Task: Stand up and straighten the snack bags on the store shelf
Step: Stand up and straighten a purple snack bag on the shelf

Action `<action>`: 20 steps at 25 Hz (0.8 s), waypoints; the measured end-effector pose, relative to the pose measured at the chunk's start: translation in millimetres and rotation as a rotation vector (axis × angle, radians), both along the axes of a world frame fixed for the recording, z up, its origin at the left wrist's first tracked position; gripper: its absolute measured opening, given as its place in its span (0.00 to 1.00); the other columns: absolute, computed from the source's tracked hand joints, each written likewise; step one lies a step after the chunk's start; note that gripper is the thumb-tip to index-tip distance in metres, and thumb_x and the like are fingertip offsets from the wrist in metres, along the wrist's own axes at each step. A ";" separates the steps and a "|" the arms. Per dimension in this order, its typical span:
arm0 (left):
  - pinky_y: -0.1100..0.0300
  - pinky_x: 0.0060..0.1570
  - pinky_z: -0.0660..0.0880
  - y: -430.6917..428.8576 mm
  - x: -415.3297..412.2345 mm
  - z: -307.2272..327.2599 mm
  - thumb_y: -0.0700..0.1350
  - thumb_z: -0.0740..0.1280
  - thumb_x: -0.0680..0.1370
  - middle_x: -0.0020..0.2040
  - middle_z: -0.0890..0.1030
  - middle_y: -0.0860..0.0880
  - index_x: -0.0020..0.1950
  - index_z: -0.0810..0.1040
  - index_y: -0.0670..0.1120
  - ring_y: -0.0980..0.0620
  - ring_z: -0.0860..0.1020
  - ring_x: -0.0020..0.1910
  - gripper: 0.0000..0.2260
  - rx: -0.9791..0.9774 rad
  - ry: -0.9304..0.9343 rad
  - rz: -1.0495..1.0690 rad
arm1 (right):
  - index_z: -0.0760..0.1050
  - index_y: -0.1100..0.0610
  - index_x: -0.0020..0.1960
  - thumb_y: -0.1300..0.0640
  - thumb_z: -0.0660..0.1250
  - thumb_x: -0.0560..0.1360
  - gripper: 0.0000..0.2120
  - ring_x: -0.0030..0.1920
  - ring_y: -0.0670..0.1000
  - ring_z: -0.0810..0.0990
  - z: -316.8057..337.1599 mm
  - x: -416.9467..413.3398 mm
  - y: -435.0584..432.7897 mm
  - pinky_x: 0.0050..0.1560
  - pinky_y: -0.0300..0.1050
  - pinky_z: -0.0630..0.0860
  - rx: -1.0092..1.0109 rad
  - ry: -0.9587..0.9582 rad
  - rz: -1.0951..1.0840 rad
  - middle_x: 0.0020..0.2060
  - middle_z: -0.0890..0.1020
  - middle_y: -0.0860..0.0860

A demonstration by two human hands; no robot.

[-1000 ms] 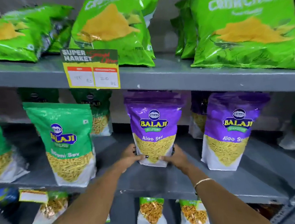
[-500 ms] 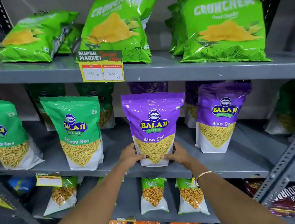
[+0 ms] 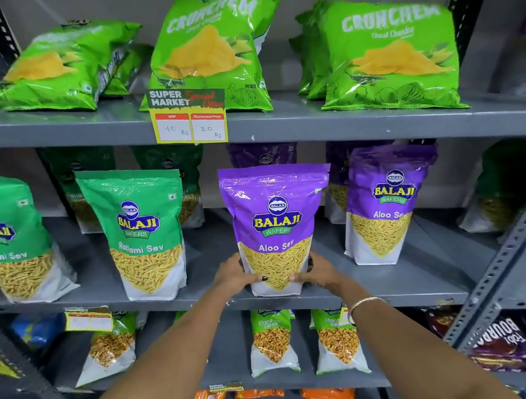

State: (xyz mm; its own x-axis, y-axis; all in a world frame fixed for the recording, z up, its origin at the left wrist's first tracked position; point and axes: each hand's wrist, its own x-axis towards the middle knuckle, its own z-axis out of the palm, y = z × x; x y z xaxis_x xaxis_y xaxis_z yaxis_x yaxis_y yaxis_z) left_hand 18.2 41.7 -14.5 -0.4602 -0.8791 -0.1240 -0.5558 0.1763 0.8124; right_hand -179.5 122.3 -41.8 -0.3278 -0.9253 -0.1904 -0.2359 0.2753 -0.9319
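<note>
While it stands upright at the middle shelf's [image 3: 372,288] front edge, the glossy purple pouch [image 3: 276,226] is clamped at its base between the left hand [image 3: 234,275] and right hand [image 3: 319,272]; a matching purple pouch [image 3: 387,202] stands near, rightward.

purple Aloo Sev bag [image 3: 275,211], green Ratlami Sev bag [image 3: 140,221], grey shelf [image 3: 359,125]
</note>
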 end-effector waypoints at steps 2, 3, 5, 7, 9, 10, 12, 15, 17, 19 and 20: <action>0.55 0.60 0.72 -2.0 0.7 0.5 0.46 0.76 0.66 0.64 0.78 0.44 0.63 0.71 0.41 0.45 0.76 0.62 0.28 0.016 -0.079 -0.015 | 0.66 0.61 0.67 0.64 0.76 0.64 0.35 0.64 0.56 0.74 1.0 -1.2 0.6 0.65 0.50 0.71 0.023 -0.009 0.020 0.64 0.76 0.58; 0.55 0.59 0.72 -3.6 0.9 2.0 0.48 0.75 0.66 0.64 0.77 0.44 0.65 0.70 0.41 0.45 0.75 0.62 0.31 0.046 -0.168 -0.023 | 0.65 0.61 0.67 0.62 0.77 0.63 0.36 0.64 0.56 0.74 1.6 -1.9 1.9 0.65 0.51 0.72 0.046 0.010 0.017 0.64 0.75 0.58; 0.55 0.53 0.73 -4.1 0.1 10.0 0.51 0.72 0.70 0.58 0.76 0.43 0.67 0.67 0.39 0.47 0.75 0.55 0.31 0.230 -0.406 -0.060 | 0.63 0.62 0.67 0.59 0.77 0.63 0.38 0.60 0.55 0.73 2.7 -7.7 8.8 0.58 0.49 0.75 0.093 0.106 -0.036 0.62 0.73 0.56; 0.56 0.51 0.73 0.6 -6.5 22.4 0.53 0.66 0.74 0.47 0.77 0.45 0.58 0.72 0.39 0.47 0.76 0.57 0.20 0.452 -0.641 -0.173 | 0.62 0.64 0.67 0.57 0.76 0.65 0.37 0.61 0.56 0.72 4.5 -20.7 20.4 0.56 0.47 0.72 0.132 0.238 -0.122 0.61 0.71 0.56; 0.59 0.45 0.73 11.1 -23.7 34.4 0.55 0.60 0.77 0.40 0.76 0.48 0.42 0.71 0.43 0.46 0.73 0.67 0.15 0.577 -0.789 -0.321 | 0.65 0.66 0.64 0.55 0.75 0.67 0.32 0.62 0.58 0.72 6.8 -41.0 35.6 0.60 0.49 0.69 0.192 0.364 -0.203 0.59 0.72 0.58; 0.60 0.44 0.72 18.1 -38.5 37.8 0.55 0.57 0.78 0.41 0.76 0.48 0.40 0.70 0.44 0.46 0.70 0.70 0.15 0.610 -0.827 -0.399 | 0.68 0.65 0.60 0.53 0.74 0.67 0.28 0.59 0.57 0.73 8.5 -56.2 46.1 0.59 0.48 0.70 0.235 0.422 -0.236 0.57 0.73 0.58; 0.56 0.52 0.73 31.0 -71.6 38.2 0.51 0.55 0.80 0.45 0.77 0.47 0.42 0.69 0.44 0.44 0.69 0.70 0.13 0.633 -0.758 -0.505 | 0.72 0.59 0.49 0.50 0.72 0.68 0.17 0.54 0.55 0.75 13.1 -87.6 65.1 0.57 0.47 0.72 0.330 0.530 -0.294 0.53 0.75 0.57; 0.46 0.60 0.73 46.6 -127.5 27.1 0.47 0.62 0.78 0.48 0.77 0.45 0.50 0.71 0.43 0.46 0.78 0.52 0.08 0.491 -0.278 -0.398 | 0.69 0.62 0.64 0.50 0.73 0.66 0.31 0.64 0.59 0.74 14.8 -142.4 87.7 0.63 0.49 0.71 0.337 0.506 -0.439 0.63 0.74 0.60; 0.53 0.49 0.76 48.0 -164.0 14.3 0.46 0.67 0.75 0.51 0.74 0.47 0.60 0.69 0.44 0.50 0.73 0.50 0.17 0.340 -0.036 -0.258 | 0.57 0.65 0.71 0.51 0.76 0.63 0.45 0.67 0.60 0.69 16.4 -177.6 92.4 0.66 0.52 0.68 0.231 0.405 -0.563 0.66 0.69 0.62; 0.56 0.52 0.73 45.6 -200.7 1.9 0.45 0.71 0.72 0.62 0.71 0.43 0.67 0.65 0.42 0.49 0.71 0.59 0.27 0.218 0.037 -0.156 | 0.55 0.66 0.71 0.55 0.80 0.59 0.51 0.64 0.56 0.69 14.1 -209.6 87.0 0.68 0.53 0.68 0.110 0.286 -0.533 0.63 0.67 0.59; 0.55 0.59 0.70 45.2 -220.3 -4.9 0.45 0.73 0.70 0.68 0.69 0.42 0.71 0.62 0.41 0.48 0.69 0.65 0.33 0.187 0.055 -0.127 | 0.54 0.66 0.72 0.56 0.81 0.57 0.52 0.66 0.56 0.68 11.3 -223.2 83.3 0.70 0.53 0.67 0.077 0.220 -0.464 0.65 0.66 0.58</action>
State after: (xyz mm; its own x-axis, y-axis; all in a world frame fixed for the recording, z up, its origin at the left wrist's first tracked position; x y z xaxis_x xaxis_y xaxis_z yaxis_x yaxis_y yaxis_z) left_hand -202.1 86.9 -19.3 -0.5764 -0.7777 -0.2509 -0.4930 0.0860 0.8658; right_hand -402.6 205.6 -30.5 -0.7402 -0.6592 -0.1326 -0.2612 0.4636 -0.8467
